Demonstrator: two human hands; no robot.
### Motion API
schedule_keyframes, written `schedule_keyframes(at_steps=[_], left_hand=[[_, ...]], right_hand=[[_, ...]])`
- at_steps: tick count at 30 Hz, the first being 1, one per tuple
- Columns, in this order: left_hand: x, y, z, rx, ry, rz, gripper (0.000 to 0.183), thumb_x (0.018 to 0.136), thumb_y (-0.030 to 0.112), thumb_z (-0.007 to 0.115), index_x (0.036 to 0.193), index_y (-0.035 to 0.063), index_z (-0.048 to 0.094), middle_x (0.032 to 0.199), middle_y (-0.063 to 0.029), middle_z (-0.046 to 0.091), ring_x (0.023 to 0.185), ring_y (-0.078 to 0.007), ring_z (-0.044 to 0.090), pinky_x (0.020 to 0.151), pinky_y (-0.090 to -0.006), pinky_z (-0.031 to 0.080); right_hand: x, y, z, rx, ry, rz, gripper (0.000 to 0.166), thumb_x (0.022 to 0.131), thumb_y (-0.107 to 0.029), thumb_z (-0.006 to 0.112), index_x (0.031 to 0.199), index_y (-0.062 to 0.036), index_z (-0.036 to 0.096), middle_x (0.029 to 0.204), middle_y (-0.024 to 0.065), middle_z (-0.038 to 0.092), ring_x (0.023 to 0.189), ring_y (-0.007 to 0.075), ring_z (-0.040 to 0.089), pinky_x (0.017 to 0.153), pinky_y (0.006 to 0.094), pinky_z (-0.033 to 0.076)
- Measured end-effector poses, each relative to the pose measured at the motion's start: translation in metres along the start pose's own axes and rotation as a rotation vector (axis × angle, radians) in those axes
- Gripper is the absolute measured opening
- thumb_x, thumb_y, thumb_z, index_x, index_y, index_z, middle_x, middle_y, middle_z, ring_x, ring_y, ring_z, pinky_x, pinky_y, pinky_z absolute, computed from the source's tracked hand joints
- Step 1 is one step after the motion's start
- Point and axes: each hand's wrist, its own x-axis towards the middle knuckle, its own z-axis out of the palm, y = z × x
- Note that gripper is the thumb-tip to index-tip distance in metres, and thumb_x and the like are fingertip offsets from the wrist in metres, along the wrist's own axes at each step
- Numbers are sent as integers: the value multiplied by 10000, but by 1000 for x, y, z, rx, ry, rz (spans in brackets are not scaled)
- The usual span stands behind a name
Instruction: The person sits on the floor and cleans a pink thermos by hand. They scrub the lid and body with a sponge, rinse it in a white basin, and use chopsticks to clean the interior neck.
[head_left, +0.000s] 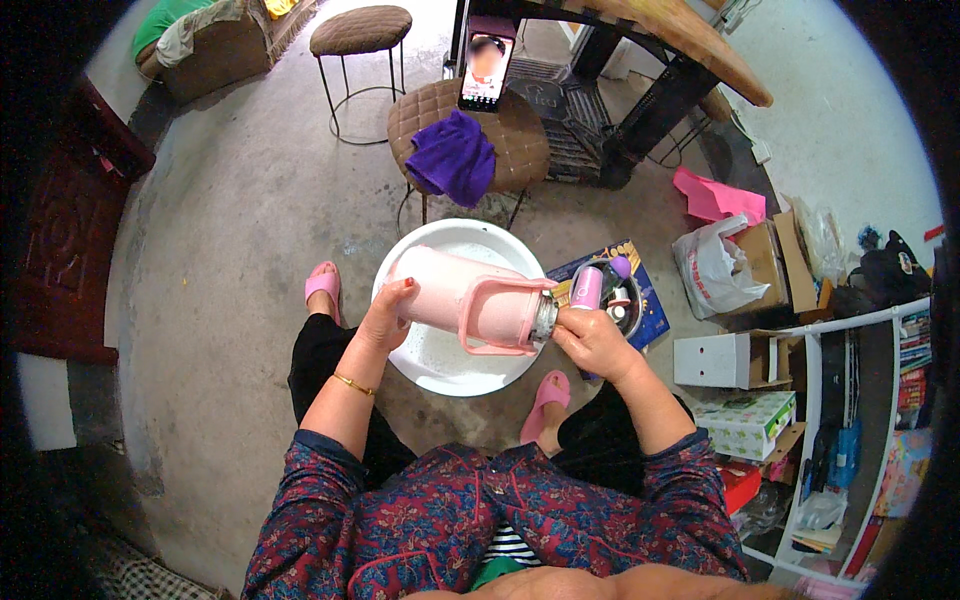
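Note:
A large pink tumbler (480, 300) with a handle lies sideways in the air above a white basin (465, 379), which stands on the floor. My left hand (388, 311) grips its base end, with the thumb on top. At the other end, my right hand (592, 337) is closed at the metal-rimmed mouth; whether its fingers reach inside or hold something there is hidden. Just beyond that hand, a round container (639, 300) holds a pink cylinder (587, 287) and small bottles, on a dark blue printed box or board (654, 315).
A quilted stool (517, 150) beyond the basin bears a purple cloth (454, 159) and an upright phone (486, 71). Another stool (361, 31) stands farther back. At right are a plastic bag (716, 270), cartons (709, 360) and a white shelf rack (806, 420).

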Motion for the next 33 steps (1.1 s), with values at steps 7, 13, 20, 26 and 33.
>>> schedule_keyframes(at_steps=[7,13,20,26,33], left_hand=[[1,-1,3,12,-1,-10,632,699,395,688,1200,40,538,1130,-85,600,1043,-241,566,927,-373,422],[3,-2,-6,73,-17,-5,628,726,396,679,1216,35,525,1144,-94,588,1070,-236,548,922,-372,419],[4,-6,-7,18,73,-23,578,725,390,667,1176,48,543,1128,-88,592,1058,-229,550,918,-366,419],[0,3,4,13,-15,-29,636,705,409,677,1206,49,524,1170,-89,572,1067,-227,547,929,-365,414],[0,1,-1,56,18,13,662,712,391,682,1249,51,499,1162,-82,579,1079,-223,547,935,-365,415]], right_hand=[[4,6,10,-361,124,215,162,850,-159,520,792,-9,536,736,198,605,678,385,601,604,449,480],[-1,5,3,-174,-177,107,160,859,-167,516,837,-19,572,772,181,625,704,376,612,627,432,492],[-1,10,14,25,98,238,145,868,-160,525,845,-20,554,722,170,592,697,361,601,626,407,478],[1,8,21,-347,103,212,124,842,-122,520,891,-18,567,768,199,606,728,386,596,619,435,480],[0,12,11,-128,-175,145,132,853,-140,506,890,-29,568,787,192,633,750,383,620,657,447,491]])
